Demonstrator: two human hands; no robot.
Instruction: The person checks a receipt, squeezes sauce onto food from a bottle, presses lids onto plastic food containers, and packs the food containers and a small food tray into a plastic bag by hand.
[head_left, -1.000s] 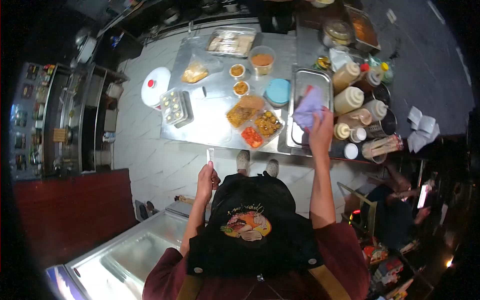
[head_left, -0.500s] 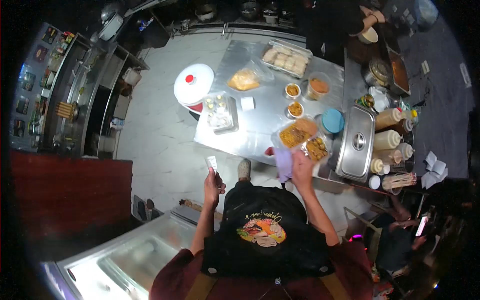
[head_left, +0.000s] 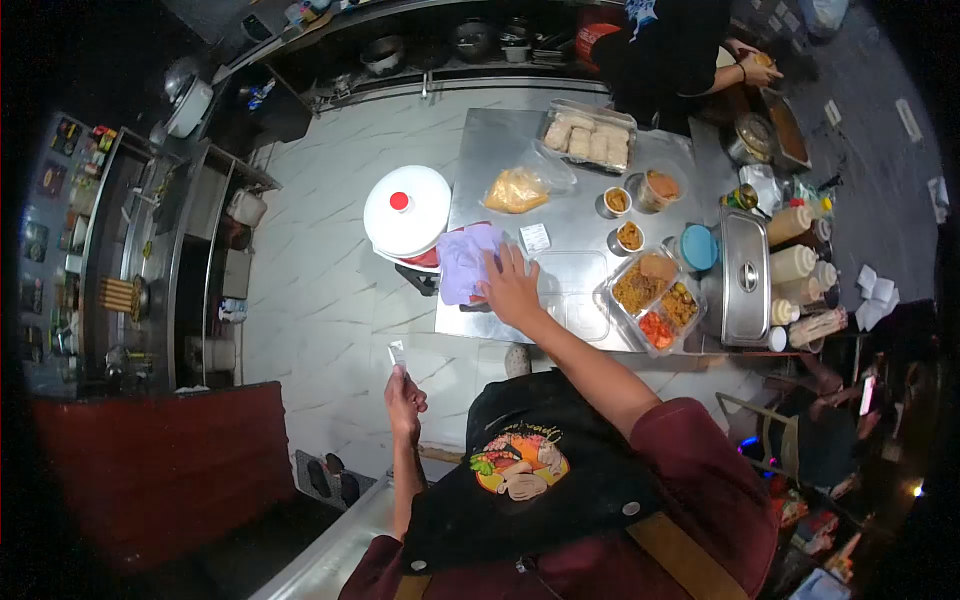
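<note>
My left hand (head_left: 404,402) is closed around the lower end of a small white slip (head_left: 397,354), held over the floor; dark print shows on it. My right hand (head_left: 512,288) is spread at the table's left side, its fingers apart and touching the edge of a lavender cloth (head_left: 466,262). Whatever lies under the cloth is mostly hidden. A white printed paper (head_left: 535,237) lies just beyond my right fingers. To the right, a clear compartment tray (head_left: 571,281) rests on the steel table, beside a meal tray (head_left: 640,289) holding noodles and red pieces.
A white drum with a red-knobbed lid (head_left: 408,212) stands at the table's left edge. Across the table are a bag of yellow food (head_left: 516,190), a box of pale rolls (head_left: 590,140) and sauce cups (head_left: 630,237). Another person (head_left: 660,60) works at the far right.
My right hand has swept left with the lavender cloth, from the meal tray to the container near the white drum, and its fingers have spread. My left hand still holds the slip.
</note>
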